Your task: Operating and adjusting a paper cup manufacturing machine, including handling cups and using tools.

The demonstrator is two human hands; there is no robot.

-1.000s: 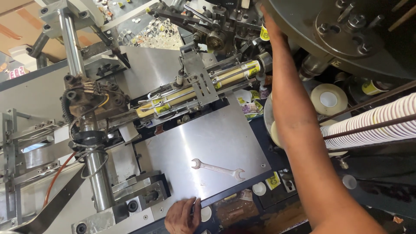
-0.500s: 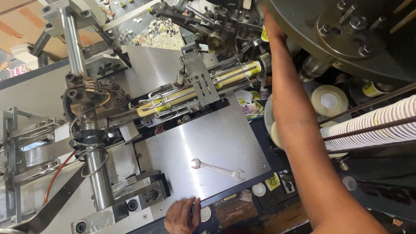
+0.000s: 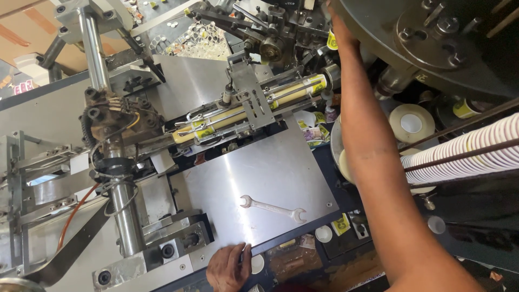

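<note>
Steel machine plate (image 3: pixel 270 167), silver double-ended wrench (image 3: pixel 273 208) lying flat, left hand (image 3: pixel 230 267) gripping plate edge, right hand (image 3: pixel 339 32) grip unclear

View: single head-worn camera | Direction: steep downward onto steel plate (image 3: pixel 270 178) of machine, frame rolled askew | Range: close, arm's reach; right arm fills right side | Overlap: none, no second view
</note>
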